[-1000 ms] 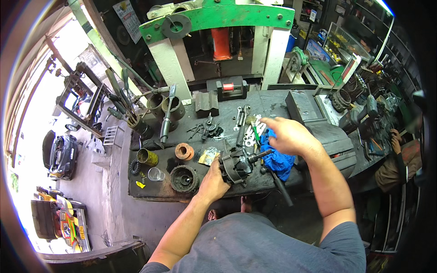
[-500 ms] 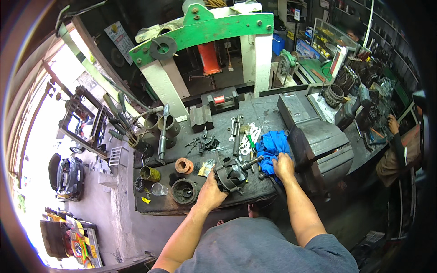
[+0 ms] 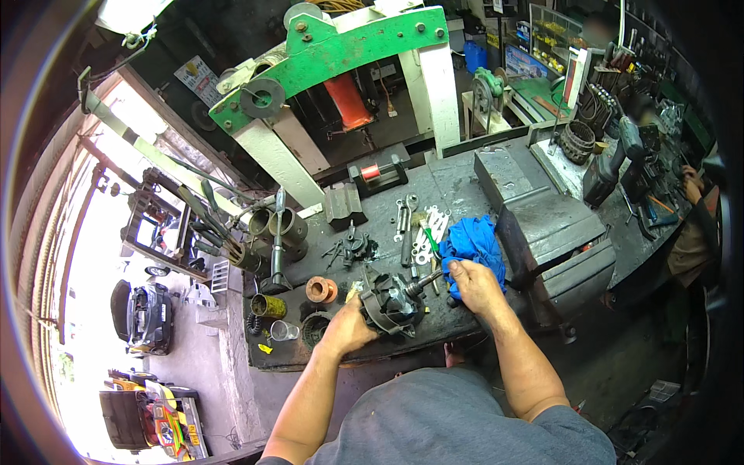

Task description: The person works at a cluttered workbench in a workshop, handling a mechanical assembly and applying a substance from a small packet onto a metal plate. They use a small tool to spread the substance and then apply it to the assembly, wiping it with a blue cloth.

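Observation:
My left hand (image 3: 349, 327) is closed round the near-left side of a dark metal assembly (image 3: 384, 304) with a shaft pointing right, over the bench's front. My right hand (image 3: 473, 287) is closed at the near-left edge of a crumpled blue cloth (image 3: 474, 239), by the shaft's end; what its fingers hold is hidden. Beyond them lie silver wrenches (image 3: 428, 232), a green-handled brush (image 3: 428, 239) and small dark metal parts (image 3: 349, 246). Left of my left hand are a hollow round part (image 3: 315, 332), a rusty spool (image 3: 320, 289), a yellow can (image 3: 268, 305) and a clear cup (image 3: 284, 330).
A green and white press (image 3: 353, 40) stands behind the bench (image 3: 434, 174). A large dark metal block (image 3: 554, 232) is to my right, with cluttered parts beyond and a co-worker's hand (image 3: 690, 182) at far right. Cylinders holding tools (image 3: 275, 232) stand left; cars (image 3: 147, 318) are outside.
My right hand has come down from above the wrenches to the blue cloth, and its thumb now shows raised. My left hand still holds the assembly. The whole view has shifted slightly.

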### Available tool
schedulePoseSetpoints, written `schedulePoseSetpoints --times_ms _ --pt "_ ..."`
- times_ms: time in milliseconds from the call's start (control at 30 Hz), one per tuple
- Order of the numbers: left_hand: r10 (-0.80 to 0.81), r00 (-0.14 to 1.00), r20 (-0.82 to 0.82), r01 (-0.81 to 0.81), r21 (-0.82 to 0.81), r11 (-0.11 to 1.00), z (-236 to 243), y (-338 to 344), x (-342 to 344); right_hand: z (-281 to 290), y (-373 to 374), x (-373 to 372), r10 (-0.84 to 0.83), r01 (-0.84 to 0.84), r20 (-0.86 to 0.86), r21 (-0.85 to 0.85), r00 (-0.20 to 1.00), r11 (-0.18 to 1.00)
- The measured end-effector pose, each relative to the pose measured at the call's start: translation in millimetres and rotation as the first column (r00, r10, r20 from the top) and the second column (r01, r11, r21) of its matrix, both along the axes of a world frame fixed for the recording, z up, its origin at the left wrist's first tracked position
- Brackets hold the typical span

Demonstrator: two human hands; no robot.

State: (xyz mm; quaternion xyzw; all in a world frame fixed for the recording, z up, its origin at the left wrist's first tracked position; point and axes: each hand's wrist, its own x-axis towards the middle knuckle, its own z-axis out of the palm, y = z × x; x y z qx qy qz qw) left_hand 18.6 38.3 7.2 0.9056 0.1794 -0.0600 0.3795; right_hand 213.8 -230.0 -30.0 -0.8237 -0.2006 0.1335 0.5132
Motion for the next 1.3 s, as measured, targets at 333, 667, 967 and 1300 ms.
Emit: schedulePoseSetpoints --times_ms 333,667,967,1300 --pt "0.02 0.957 0.29 0.012 -0.108 0.994 -28 -3 -3 70 40 -16 0.239 -0.223 0.078 -0.175 0.968 0.959" --pt "0.183 0.419 0.889 -0.37 -0.017 0.929 -3 -9 8 202 28 -63 0.348 -0.483 0.828 -0.108 0.44 0.869" --pt "-0.094 0.529 0.843 -0.385 0.338 0.859 1 3 5 216 26 -80 0.2 -0.368 0.838 0.002 0.508 0.93" --pt "-0.074 0.762 0.643 -0.102 0.233 0.967 -38 -21 -4 127 39 -63 0.196 -0.209 0.588 -0.047 0.785 0.977"
